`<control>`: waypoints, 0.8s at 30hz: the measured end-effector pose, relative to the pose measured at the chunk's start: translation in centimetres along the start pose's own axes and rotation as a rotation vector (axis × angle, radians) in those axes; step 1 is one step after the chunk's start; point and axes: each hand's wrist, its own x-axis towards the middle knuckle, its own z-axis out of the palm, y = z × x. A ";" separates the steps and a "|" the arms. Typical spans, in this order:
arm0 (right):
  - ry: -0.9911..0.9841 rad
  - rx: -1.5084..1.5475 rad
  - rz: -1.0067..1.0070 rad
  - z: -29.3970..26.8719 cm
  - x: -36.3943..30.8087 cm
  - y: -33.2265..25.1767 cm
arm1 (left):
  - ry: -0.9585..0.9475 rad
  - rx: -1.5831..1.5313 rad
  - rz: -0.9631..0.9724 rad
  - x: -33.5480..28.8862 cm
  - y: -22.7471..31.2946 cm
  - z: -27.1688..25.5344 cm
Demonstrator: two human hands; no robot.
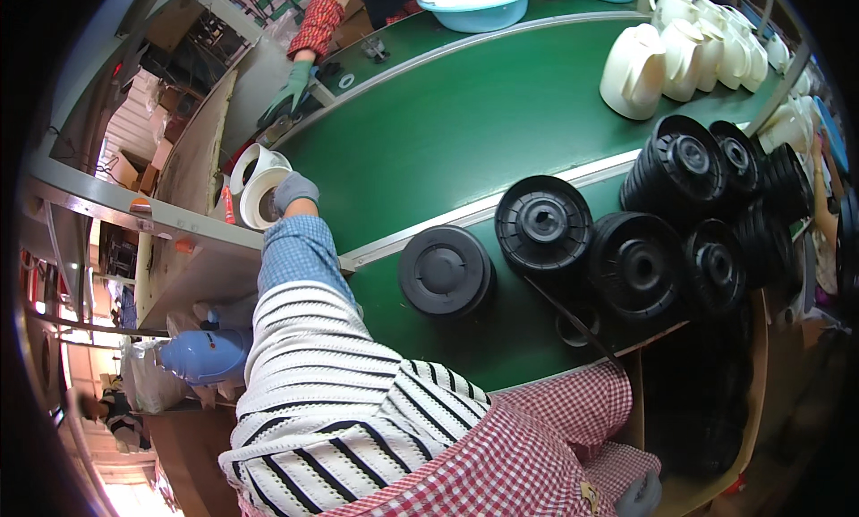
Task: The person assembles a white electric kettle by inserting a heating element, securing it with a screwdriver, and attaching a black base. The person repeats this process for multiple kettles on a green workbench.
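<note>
At the left end of the green belt, my left hand in a grey glove grips the rim of a white plastic jug body. Its round mouth is turned toward me, and a white handle-like loop shows just beyond. My fingers are partly hidden at the rim. Low at the bottom right, next to my red checked apron, a bit of my right hand shows in a grey glove; its fingers are out of sight. Nearest me on the belt's near side lies a black round base.
Several stacks of black round bases fill the near right. White jugs line up at the far right. Across the belt is a co-worker's green-gloved hand; a blue basin of white parts stands behind. A metal rail divides the surface.
</note>
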 end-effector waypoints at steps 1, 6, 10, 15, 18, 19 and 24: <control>-0.068 0.008 0.048 -0.1 -0.1 0.2 | 0.067 0.019 0.043 -0.9 0.8 -0.6; 0.083 -0.067 0.068 2.0 -0.2 1.6 | 0.294 -0.109 0.462 -7.7 2.9 -6.7; 0.001 0.377 0.062 -0.5 3.8 -1.4 | 0.582 -0.399 0.914 -14.9 3.8 -12.0; 0.073 0.503 -0.407 -7.8 8.7 -14.4 | 0.758 -0.643 1.529 -28.3 4.2 -20.1; -0.025 0.631 -0.531 -13.4 8.5 -23.1 | 0.682 -0.700 1.851 -34.5 2.4 -21.6; -0.067 0.732 -0.572 -14.9 8.2 -25.0 | 0.684 -0.680 1.986 -36.1 2.0 -21.4; -0.341 0.815 -0.476 -17.0 8.9 -26.8 | 0.607 -0.437 2.535 -43.8 -0.2 -18.2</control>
